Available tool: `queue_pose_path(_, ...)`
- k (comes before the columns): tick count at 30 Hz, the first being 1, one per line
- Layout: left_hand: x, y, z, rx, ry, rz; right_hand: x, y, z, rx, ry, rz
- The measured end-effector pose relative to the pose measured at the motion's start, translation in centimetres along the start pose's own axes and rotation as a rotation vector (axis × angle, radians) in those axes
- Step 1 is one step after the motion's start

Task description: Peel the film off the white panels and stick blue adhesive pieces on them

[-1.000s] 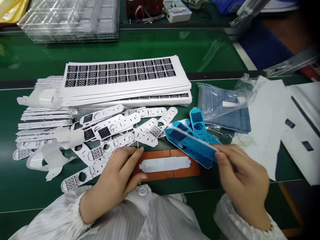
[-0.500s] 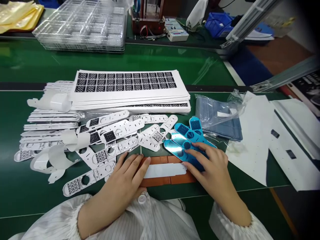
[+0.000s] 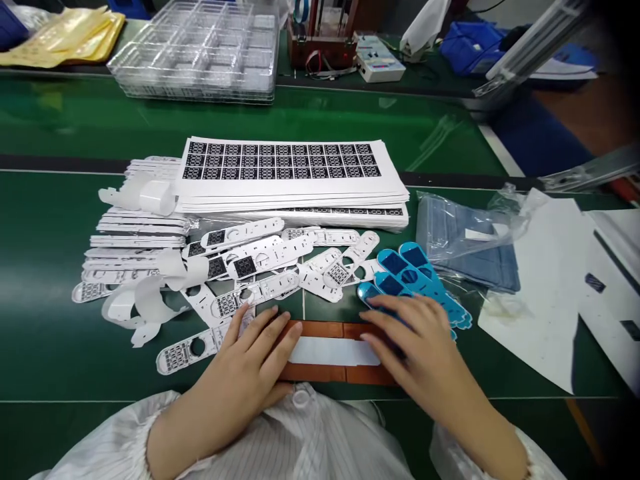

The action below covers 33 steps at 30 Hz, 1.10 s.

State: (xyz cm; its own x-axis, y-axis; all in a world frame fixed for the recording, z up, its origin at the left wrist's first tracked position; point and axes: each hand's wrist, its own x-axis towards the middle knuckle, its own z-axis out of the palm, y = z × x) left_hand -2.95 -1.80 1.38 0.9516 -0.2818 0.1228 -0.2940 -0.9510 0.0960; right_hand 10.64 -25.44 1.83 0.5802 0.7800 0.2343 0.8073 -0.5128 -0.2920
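A brown jig (image 3: 327, 330) lies at the near edge of the green table with a white strip-shaped part (image 3: 333, 351) seated in it. My left hand (image 3: 250, 363) rests flat on the jig's left end, fingers spread. My right hand (image 3: 417, 350) lies flat over the jig's right end, fingers apart, holding nothing. Just beyond its fingertips a fan of blue film-covered parts (image 3: 415, 277) lies on the table.
Loose white keypad strips (image 3: 260, 267) and peeled white liners (image 3: 145, 300) lie left of centre. A stack of printed sheets (image 3: 290, 177) sits behind them. A plastic bag of grey pieces (image 3: 465, 240) and white paper (image 3: 545, 280) lie right. Clear trays (image 3: 200, 53) stand at the back.
My right hand put the blue part down on the blue pile and moved down onto the jig's right end. The left hand stayed on the jig. The view shifted.
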Motion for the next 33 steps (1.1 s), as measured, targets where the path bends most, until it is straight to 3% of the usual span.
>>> queue_pose_path(4,-0.9,-0.2,-0.3,-0.074,0.088,-0.102,1.1,-4.1,1.5,0.225,-0.103,-0.131)
queue_pose_path(9,-1.4,0.0,-0.1,-0.142,0.148,-0.251,3.1,-7.1,4.8,0.255,-0.033,-0.247)
queue_pose_path(13,-1.4,0.0,-0.1,-0.168,0.113,-0.279,4.0,-7.2,5.6,0.287,-0.037,-0.260)
queue_pose_path(26,-1.7,-0.3,0.1,-0.173,0.149,-0.248,4.4,-6.9,5.1,0.320,-0.071,-0.267)
queue_pose_path(33,-1.6,-0.5,0.0,-0.168,0.110,-0.237,4.7,-6.8,5.1,0.298,-0.104,-0.282)
